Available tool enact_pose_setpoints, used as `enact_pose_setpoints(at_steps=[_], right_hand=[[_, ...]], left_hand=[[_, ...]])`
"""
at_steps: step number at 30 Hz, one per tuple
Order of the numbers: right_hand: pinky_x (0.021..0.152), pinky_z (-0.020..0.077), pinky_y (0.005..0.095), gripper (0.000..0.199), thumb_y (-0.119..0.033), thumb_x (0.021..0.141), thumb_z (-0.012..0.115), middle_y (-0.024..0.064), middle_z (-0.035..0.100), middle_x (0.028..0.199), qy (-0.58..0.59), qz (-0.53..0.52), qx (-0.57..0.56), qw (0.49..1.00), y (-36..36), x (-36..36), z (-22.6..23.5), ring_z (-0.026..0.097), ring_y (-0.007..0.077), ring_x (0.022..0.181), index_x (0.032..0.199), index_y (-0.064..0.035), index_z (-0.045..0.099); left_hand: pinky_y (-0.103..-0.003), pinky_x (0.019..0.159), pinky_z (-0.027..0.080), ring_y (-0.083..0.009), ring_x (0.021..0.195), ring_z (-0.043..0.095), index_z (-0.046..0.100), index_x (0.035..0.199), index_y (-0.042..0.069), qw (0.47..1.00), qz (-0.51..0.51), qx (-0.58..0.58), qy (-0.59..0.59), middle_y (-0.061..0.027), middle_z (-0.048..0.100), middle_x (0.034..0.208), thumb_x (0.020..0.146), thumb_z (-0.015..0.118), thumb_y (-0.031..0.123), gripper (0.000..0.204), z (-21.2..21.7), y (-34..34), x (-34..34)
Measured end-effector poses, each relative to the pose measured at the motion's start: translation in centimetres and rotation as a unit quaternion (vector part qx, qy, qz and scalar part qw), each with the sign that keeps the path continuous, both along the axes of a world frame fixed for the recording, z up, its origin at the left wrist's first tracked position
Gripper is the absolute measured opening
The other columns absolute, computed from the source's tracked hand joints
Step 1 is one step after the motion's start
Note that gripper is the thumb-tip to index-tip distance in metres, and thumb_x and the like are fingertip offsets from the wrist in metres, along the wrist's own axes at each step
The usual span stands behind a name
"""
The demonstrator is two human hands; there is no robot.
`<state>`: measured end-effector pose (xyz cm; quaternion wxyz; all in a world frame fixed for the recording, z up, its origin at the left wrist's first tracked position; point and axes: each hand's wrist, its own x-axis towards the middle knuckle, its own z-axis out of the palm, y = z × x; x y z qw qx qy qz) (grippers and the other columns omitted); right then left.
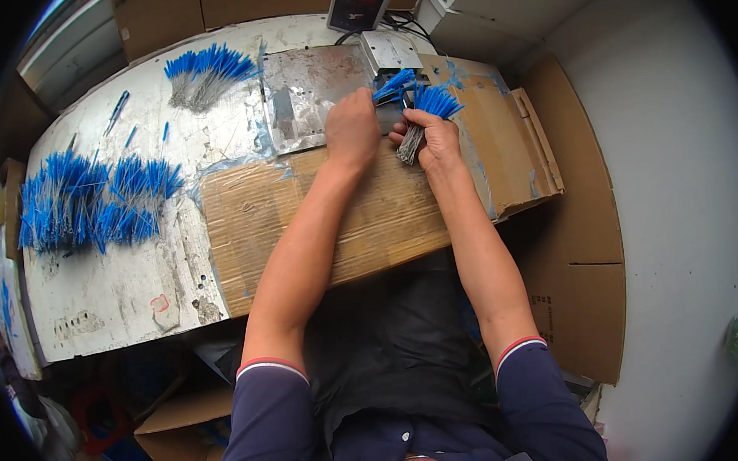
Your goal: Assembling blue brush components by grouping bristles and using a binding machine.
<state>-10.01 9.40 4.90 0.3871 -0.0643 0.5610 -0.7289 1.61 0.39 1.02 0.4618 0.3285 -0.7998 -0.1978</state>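
My left hand [352,130] is closed, with the blue ends of a small bunch of thin strands [395,85] sticking out past its fingers. Just beside it, my right hand [436,138] grips a thicker bundle of blue-tipped grey strands [438,102]; their grey ends hang below the palm. Both hands are close to a small metal machine [392,52] at the back of the bench. Its working part is mostly hidden by the hands and the blue tips. A metal plate [310,90] lies to the left of the machine.
Blue-tipped strands lie in a pile [211,71] at the back and in larger heaps [67,202] at left. A pen [117,112] rests on the white bench [94,289]. Flattened cardboard [259,229] covers its front. A display box [361,3] with red digits stands behind.
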Motion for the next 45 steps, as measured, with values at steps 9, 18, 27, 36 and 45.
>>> enact_pose_setpoints(at_steps=[9, 18, 27, 36, 45], right_hand=[[0.049, 0.0615, 0.0399, 0.011, 0.009, 0.081, 0.068, 0.0145, 0.066, 0.075, 0.095, -0.042, 0.044, 0.994, 0.2, 0.8, -0.2, 0.068, 0.0252, 0.057, 0.084, 0.002, 0.059], [0.049, 0.0617, 0.0409, 0.012, 0.011, 0.084, 0.062, 0.0167, 0.063, 0.077, 0.059, -0.081, 0.037, 0.994, -0.3, 1.6, -0.2, 0.07, 0.0301, 0.059, 0.087, 0.0042, 0.053], [0.052, 0.0635, 0.0437, 0.012, 0.013, 0.084, 0.059, 0.0222, 0.063, 0.085, 0.044, -0.116, 0.063, 0.99, -1.9, 1.4, 0.5, 0.071, 0.0357, 0.065, 0.091, 0.0077, 0.05], [0.055, 0.0641, 0.047, 0.012, 0.013, 0.081, 0.057, 0.0243, 0.063, 0.088, 0.022, -0.096, 0.052, 0.994, -2.2, 0.2, 0.3, 0.072, 0.039, 0.068, 0.092, 0.0109, 0.05], [0.06, 0.0639, 0.0507, 0.014, 0.005, 0.08, 0.065, 0.0221, 0.064, 0.087, -0.027, -0.058, -0.033, 0.997, -0.3, 0.7, -0.2, 0.07, 0.0355, 0.069, 0.091, 0.0097, 0.057]], left_hand=[[-0.044, 0.075, 0.051, -0.0344, 0.084, 0.065, 0.06, 0.094, 0.004, 0.997, -0.003, -0.06, -0.053, -0.0156, 0.065, 0.085, 0.088, 0.057, 0.005, 0.006, 0.1, 0.0, 0.1], [-0.043, 0.078, 0.051, -0.0331, 0.088, 0.065, 0.059, 0.095, 0.004, 0.989, 0.041, -0.04, -0.134, -0.015, 0.066, 0.091, 0.083, 0.057, 0.002, 0.012, 0.1, 0.4, -0.2], [-0.048, 0.07, 0.051, -0.0368, 0.079, 0.066, 0.059, 0.097, 0.004, 0.995, 0.092, -0.011, 0.03, -0.0172, 0.066, 0.084, 0.096, 0.057, 0.011, 0.007, -0.5, -0.6, -0.2], [-0.046, 0.076, 0.045, -0.0346, 0.084, 0.064, 0.061, 0.101, 0.006, 0.993, 0.083, -0.052, 0.062, -0.0147, 0.067, 0.084, 0.095, 0.059, 0.01, 0.008, -0.2, -0.7, -0.1], [-0.047, 0.076, 0.046, -0.0341, 0.084, 0.064, 0.062, 0.101, 0.006, 0.999, 0.027, -0.028, 0.002, -0.0138, 0.067, 0.085, 0.092, 0.059, 0.008, 0.01, -0.7, -0.4, -0.3]])
